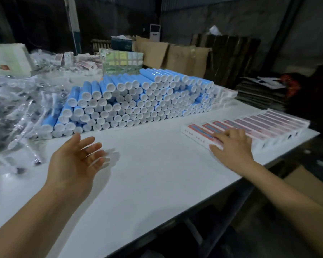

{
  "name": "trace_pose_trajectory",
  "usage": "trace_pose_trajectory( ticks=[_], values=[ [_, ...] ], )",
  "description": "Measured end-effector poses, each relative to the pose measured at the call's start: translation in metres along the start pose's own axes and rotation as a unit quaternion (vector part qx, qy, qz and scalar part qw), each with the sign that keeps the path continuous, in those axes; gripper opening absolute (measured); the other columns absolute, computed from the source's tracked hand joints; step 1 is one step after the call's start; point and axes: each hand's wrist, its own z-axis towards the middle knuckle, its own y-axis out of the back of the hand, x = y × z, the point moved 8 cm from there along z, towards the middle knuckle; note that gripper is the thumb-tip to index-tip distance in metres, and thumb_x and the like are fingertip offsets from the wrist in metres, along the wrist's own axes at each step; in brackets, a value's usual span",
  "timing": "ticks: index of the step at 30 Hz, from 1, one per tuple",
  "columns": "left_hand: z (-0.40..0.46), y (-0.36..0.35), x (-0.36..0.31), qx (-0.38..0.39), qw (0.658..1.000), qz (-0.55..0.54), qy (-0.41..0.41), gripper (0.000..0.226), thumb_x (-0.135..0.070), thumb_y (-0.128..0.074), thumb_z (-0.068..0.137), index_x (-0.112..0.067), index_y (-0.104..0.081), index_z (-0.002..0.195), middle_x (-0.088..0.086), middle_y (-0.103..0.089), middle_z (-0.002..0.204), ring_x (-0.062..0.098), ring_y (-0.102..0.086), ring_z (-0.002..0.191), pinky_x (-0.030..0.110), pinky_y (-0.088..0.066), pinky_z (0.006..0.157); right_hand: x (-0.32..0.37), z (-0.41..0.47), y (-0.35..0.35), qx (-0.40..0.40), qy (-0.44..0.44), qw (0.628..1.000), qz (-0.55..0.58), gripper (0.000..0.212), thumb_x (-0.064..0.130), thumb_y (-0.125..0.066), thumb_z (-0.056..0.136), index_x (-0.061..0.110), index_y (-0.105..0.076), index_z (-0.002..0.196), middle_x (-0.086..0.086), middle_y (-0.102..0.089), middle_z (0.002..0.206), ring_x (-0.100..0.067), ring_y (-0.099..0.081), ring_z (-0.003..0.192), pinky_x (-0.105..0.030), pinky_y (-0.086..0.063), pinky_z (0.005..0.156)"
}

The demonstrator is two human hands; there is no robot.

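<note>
Left hand point(71, 162): my fingertips smear into blur. Right hand point(231, 144) hides the nearest box's point(194, 130) near corner; its print unreadable. Bag pile point(17, 108) cut off, left edge.

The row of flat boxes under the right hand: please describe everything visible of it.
The row of flat boxes lies on the white table near its right edge: narrow packs side by side. They look like white card with red-pink printed fronts. The right hand rests on the nearest ones, fingers on top, thumb at the near end.
</note>
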Motion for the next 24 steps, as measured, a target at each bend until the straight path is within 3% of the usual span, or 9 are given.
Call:
trace_pose_trajectory(
  ticks=[5, 10, 13, 14, 15, 18, 19, 21, 24],
  values=[
    [0.001, -0.001, 0.000, 0.008, 1.000, 0.011, -0.003, 0.032, -0.037, -0.047, 0.094, -0.010, -0.062, 0.100, 0.007, -0.063, 0.091, 0.019, -0.060, 0.079, 0.029, -0.047, 0.081, -0.022, 0.005, -0.005, 0.000, -0.050, 0.997, 0.050, 0.044, 0.040, -0.056, 0.088, 0.027, -0.055, 0.130, -0.007, -0.044, 0.123, -0.027, -0.033, 0.118, -0.038, -0.027, 0.098],
    [0.001, -0.006, 0.001, 0.029, 0.999, 0.042, -0.015, 0.022, -0.023, -0.046, 0.095, -0.008, -0.063, 0.093, 0.006, -0.064, 0.073, 0.014, -0.061, 0.058, 0.018, -0.053, 0.055, -0.017, 0.002, 0.001, 0.003, -0.049, 0.997, 0.059, 0.042, 0.039, -0.053, 0.091, 0.025, -0.054, 0.131, -0.006, -0.047, 0.128, -0.028, -0.035, 0.121, -0.039, -0.027, 0.100],
    [-0.003, -0.011, 0.001, 0.030, 0.983, 0.165, -0.072, 0.014, -0.008, -0.051, 0.092, -0.005, -0.064, 0.087, 0.009, -0.061, 0.068, 0.016, -0.055, 0.053, 0.018, -0.046, 0.048, 0.009, 0.003, 0.017, -0.037, -0.011, 0.994, 0.102, 0.034, 0.030, -0.055, 0.091, 0.020, -0.061, 0.124, -0.006, -0.053, 0.125, -0.028, -0.039, 0.120, -0.037, -0.025, 0.101],
    [-0.006, -0.014, 0.000, 0.039, 0.960, 0.255, -0.111, 0.014, -0.006, -0.054, 0.091, -0.006, -0.066, 0.084, 0.008, -0.062, 0.068, 0.016, -0.054, 0.056, 0.019, -0.044, 0.051, 0.026, 0.004, 0.025, -0.057, 0.016, 0.990, 0.131, 0.030, 0.025, -0.057, 0.090, 0.017, -0.065, 0.118, -0.007, -0.057, 0.121, -0.029, -0.042, 0.118, -0.037, -0.027, 0.100],
    [-0.011, -0.021, 0.000, 0.059, 0.914, 0.369, -0.157, 0.015, -0.007, -0.057, 0.090, -0.011, -0.068, 0.082, 0.003, -0.064, 0.070, 0.013, -0.056, 0.061, 0.019, -0.044, 0.056, 0.046, 0.005, 0.034, -0.074, 0.046, 0.982, 0.166, 0.025, 0.020, -0.059, 0.089, 0.015, -0.069, 0.111, -0.008, -0.060, 0.116, -0.030, -0.046, 0.114, -0.039, -0.029, 0.100],
    [-0.025, -0.043, 0.013, 0.149, 0.717, 0.631, -0.256, 0.011, -0.018, -0.061, 0.087, -0.019, -0.070, 0.079, -0.006, -0.063, 0.080, 0.006, -0.058, 0.080, 0.022, -0.044, 0.074, 0.117, 0.004, 0.053, -0.082, 0.148, 0.951, 0.259, 0.016, 0.011, -0.061, 0.087, 0.011, -0.073, 0.099, -0.006, -0.066, 0.103, -0.027, -0.052, 0.105, -0.040, -0.038, 0.093],
    [-0.026, -0.046, 0.017, 0.167, 0.676, 0.664, -0.272, 0.011, -0.020, -0.061, 0.087, -0.018, -0.070, 0.081, -0.006, -0.060, 0.085, 0.009, -0.056, 0.085, 0.026, -0.043, 0.079, 0.142, 0.003, 0.055, -0.073, 0.180, 0.940, 0.282, 0.016, 0.010, -0.061, 0.087, 0.011, -0.073, 0.098, -0.005, -0.067, 0.101, -0.024, -0.052, 0.103, -0.035, -0.038, 0.090],
    [-0.026, -0.048, 0.020, 0.176, 0.656, 0.679, -0.279, 0.013, -0.023, -0.061, 0.088, -0.014, -0.070, 0.085, -0.003, -0.057, 0.089, 0.012, -0.053, 0.087, 0.029, -0.041, 0.081, 0.189, -0.001, 0.054, -0.047, 0.239, 0.918, 0.313, 0.016, 0.010, -0.061, 0.087, 0.010, -0.073, 0.097, -0.002, -0.067, 0.099, -0.019, -0.051, 0.100, -0.023, -0.032, 0.084],
    [-0.028, -0.046, 0.014, 0.163, 0.687, 0.655, -0.269, 0.015, -0.023, -0.061, 0.087, -0.012, -0.070, 0.081, 0.001, -0.059, 0.088, 0.016, -0.055, 0.084, 0.036, -0.043, 0.082, 0.250, -0.009, 0.039, 0.011, 0.306, 0.891, 0.335, 0.017, 0.011, -0.059, 0.089, 0.010, -0.072, 0.099, -0.002, -0.068, 0.098, -0.016, -0.053, 0.099, -0.022, -0.036, 0.084]
  ],
)
